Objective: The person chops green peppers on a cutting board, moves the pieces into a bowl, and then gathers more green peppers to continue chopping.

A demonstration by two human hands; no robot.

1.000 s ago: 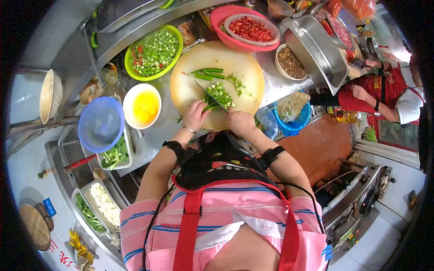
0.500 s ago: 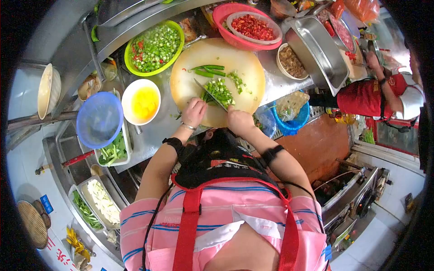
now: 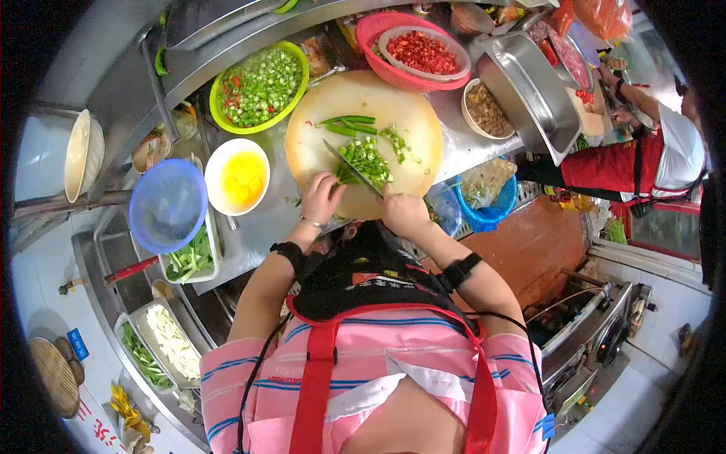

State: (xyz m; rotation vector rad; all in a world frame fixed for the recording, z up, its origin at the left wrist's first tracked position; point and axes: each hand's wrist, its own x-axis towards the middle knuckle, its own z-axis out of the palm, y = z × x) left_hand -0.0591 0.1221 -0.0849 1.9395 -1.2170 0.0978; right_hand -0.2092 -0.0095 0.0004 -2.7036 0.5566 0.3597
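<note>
A knife [image 3: 353, 166] is gripped in my right hand [image 3: 404, 214], its blade slanting up and left across a pile of chopped green peppers [image 3: 370, 157]. My left hand [image 3: 322, 200] is curled beside the blade, its fingertips closed on green pepper pieces [image 3: 342, 175]; how many it pins is hidden. Both hands work at the near edge of a round cutting board [image 3: 325, 98]. Whole green peppers [image 3: 350, 121] lie behind the pile, and a smaller heap of cut pieces [image 3: 395, 142] is to the right.
Left of the board stand a green basin [image 3: 218, 113] of chopped peppers, a white bowl [image 3: 215, 203] with egg yolks and a blue bowl [image 3: 167, 204]. Behind it is a pink basin [image 3: 367, 38] holding chopped red peppers. A steel pan [image 3: 522, 91] stands right; beyond, a co-worker [image 3: 616, 163] stands.
My left hand has shifted slightly down and left, with the knife staying over the pile. The co-worker at the right has moved their arms and leaned farther toward the counter.
</note>
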